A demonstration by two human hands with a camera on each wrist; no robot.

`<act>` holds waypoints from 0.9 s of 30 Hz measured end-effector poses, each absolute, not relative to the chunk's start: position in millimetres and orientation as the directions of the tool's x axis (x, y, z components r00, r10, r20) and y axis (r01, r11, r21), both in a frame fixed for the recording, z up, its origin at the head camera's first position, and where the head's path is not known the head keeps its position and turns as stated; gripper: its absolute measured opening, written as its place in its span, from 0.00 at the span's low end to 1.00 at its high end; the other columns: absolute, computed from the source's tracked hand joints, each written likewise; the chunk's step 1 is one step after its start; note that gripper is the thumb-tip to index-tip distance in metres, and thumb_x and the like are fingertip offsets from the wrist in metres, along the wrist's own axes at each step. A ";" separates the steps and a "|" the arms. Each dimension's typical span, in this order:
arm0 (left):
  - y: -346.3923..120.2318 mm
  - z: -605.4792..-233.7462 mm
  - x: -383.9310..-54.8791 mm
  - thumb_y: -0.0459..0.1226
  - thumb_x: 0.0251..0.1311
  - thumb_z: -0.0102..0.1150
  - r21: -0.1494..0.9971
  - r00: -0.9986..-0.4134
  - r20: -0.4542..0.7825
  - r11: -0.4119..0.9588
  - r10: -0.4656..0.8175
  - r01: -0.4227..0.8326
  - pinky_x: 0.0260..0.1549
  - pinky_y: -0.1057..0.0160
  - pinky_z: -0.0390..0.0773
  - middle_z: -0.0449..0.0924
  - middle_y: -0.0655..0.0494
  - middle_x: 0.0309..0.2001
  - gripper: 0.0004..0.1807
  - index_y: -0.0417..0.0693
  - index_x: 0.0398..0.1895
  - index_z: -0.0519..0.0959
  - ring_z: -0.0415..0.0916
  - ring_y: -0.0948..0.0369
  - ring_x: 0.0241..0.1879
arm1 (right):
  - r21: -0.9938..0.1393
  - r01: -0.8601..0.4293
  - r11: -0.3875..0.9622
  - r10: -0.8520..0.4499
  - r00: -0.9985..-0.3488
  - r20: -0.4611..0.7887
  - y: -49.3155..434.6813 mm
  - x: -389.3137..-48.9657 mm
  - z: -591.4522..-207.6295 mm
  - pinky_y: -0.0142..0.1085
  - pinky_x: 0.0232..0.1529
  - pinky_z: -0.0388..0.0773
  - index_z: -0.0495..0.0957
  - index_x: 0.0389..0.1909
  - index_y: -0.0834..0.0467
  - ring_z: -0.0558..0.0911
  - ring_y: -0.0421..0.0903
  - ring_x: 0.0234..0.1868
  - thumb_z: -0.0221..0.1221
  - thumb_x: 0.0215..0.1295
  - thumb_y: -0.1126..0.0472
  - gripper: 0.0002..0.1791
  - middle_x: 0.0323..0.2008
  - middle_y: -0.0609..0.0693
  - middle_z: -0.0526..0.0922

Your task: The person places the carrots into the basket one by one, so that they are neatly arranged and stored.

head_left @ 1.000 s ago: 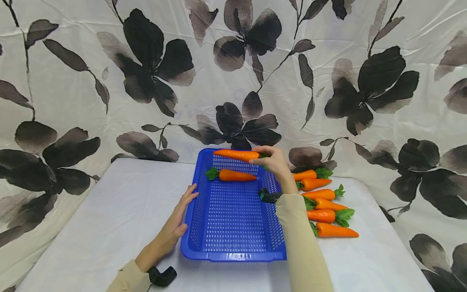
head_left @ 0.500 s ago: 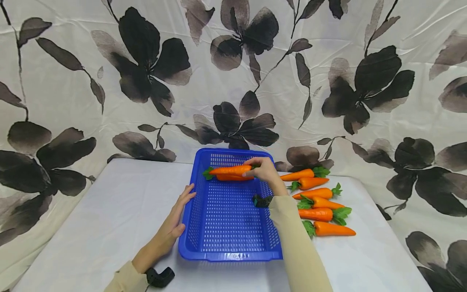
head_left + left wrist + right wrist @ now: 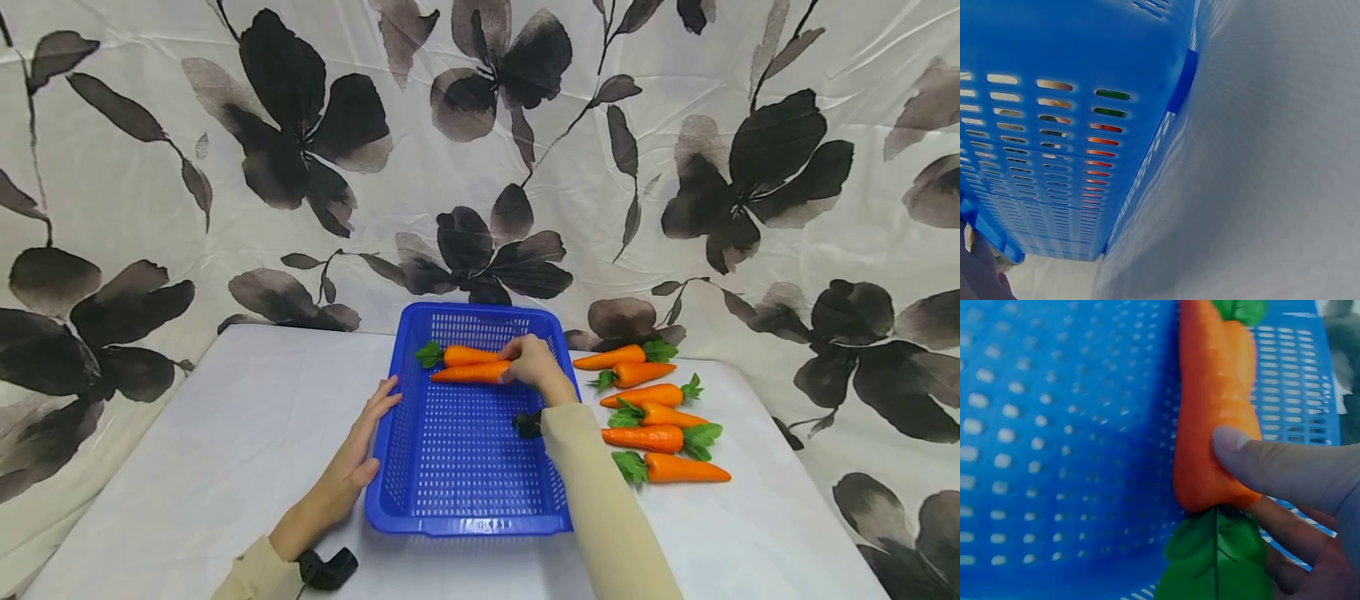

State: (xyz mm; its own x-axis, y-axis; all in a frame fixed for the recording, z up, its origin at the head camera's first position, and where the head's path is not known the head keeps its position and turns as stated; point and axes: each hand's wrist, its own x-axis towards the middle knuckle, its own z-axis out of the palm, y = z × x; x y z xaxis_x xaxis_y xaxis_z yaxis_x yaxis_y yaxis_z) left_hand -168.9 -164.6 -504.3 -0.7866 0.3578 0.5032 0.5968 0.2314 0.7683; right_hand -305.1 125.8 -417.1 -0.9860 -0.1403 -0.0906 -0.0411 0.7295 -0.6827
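A blue plastic basket (image 3: 476, 467) with slotted walls stands on the white table. My right hand (image 3: 534, 367) is inside it, pinching an orange carrot (image 3: 461, 373) near its thick end. In the right wrist view the thumb (image 3: 1254, 456) presses on the carrot's side, and green leaves (image 3: 1213, 556) hang below. A second carrot (image 3: 463, 355) lies just behind the held one, its leaves pointing left. My left hand (image 3: 347, 467) rests with straight fingers against the basket's left rim. Only a bit of the left hand (image 3: 982, 269) shows in the left wrist view.
Right of the basket, several carrots lie in a column on the table, among them a back carrot (image 3: 611, 358) and a front carrot (image 3: 686, 468). Behind the table hangs a floral cloth (image 3: 480, 167). The white tabletop (image 3: 187, 467) extends to the left.
My right hand has lowered the carrot from above the basket's back rim into the basket, bringing it nearer, in front of the other carrot. The left hand has stayed on the rim.
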 end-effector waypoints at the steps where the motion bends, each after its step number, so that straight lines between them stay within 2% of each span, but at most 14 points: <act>1: -164.6 -504.3 -168.7 0.57 0.70 0.37 0.770 -0.788 0.501 0.232 0.357 0.595 0.60 0.20 0.35 0.39 0.55 0.80 0.37 0.53 0.78 0.53 0.32 0.53 0.79 | -0.677 -0.032 0.735 -0.134 -0.986 -0.098 124.8 -304.7 -417.9 0.44 0.52 0.79 0.85 0.40 0.64 0.80 0.49 0.37 0.73 0.48 0.72 0.16 0.37 0.55 0.85; 10: -165.0 -504.2 -168.6 0.56 0.71 0.38 0.772 -0.790 0.496 0.232 0.360 0.591 0.60 0.21 0.35 0.39 0.56 0.80 0.36 0.54 0.78 0.52 0.32 0.50 0.78 | -0.607 -0.028 0.794 -0.116 -0.987 -0.107 119.2 -305.1 -423.1 0.46 0.54 0.77 0.84 0.41 0.63 0.80 0.51 0.40 0.73 0.48 0.72 0.17 0.39 0.56 0.85; 20: -164.8 -503.6 -168.1 0.56 0.71 0.38 0.775 -0.792 0.492 0.232 0.361 0.588 0.60 0.21 0.34 0.39 0.56 0.80 0.37 0.53 0.78 0.52 0.32 0.51 0.78 | -0.616 -0.025 0.787 -0.115 -0.988 -0.107 118.8 -304.3 -420.6 0.46 0.54 0.78 0.84 0.42 0.63 0.81 0.52 0.42 0.72 0.49 0.72 0.17 0.41 0.57 0.85; 27: -165.2 -503.2 -167.7 0.57 0.71 0.37 0.775 -0.789 0.496 0.224 0.362 0.591 0.60 0.21 0.34 0.39 0.56 0.80 0.37 0.50 0.78 0.53 0.32 0.48 0.78 | -0.672 -0.084 0.736 -0.102 -0.995 0.014 123.7 -302.9 -406.8 0.46 0.52 0.79 0.85 0.42 0.64 0.82 0.54 0.45 0.73 0.52 0.68 0.15 0.42 0.58 0.86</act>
State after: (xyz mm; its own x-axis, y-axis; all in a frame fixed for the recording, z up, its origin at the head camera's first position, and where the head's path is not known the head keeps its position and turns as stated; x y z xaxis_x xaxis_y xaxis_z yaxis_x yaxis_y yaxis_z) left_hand -167.7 -165.2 -503.2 -0.7889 0.3624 0.4963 0.5905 0.2236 0.7754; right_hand -302.9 123.7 -406.8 -0.9947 -0.1016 0.0138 -0.0844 0.7355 -0.6722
